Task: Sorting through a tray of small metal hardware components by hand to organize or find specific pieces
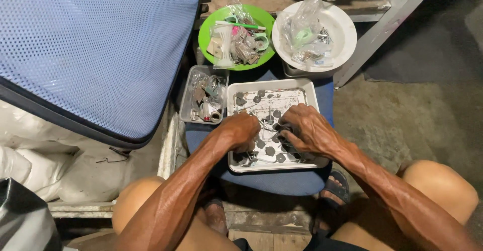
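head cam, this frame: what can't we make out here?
- Head view: what the left hand and right hand pinch; curled fingers cover it.
- Small dark parts in the white tray: too small to identify.
- Contents of the clear bag in the white bowl: blurred by plastic.
- Green plate clutter: too small to identify.
- Yellow item at top edge: cut off.

Light falls from above and somewhat ahead, bright on the white tray (312,97), the white bowl (344,34) and the green plate (209,34), which show mild glare. The forearms shine along their tops. Deep shadow lies under the stool (282,183), around the feet and in the top right corner. Focus is sharp mid-frame; the edges bend and soften, with the blue mesh (95,44) stretched at left.
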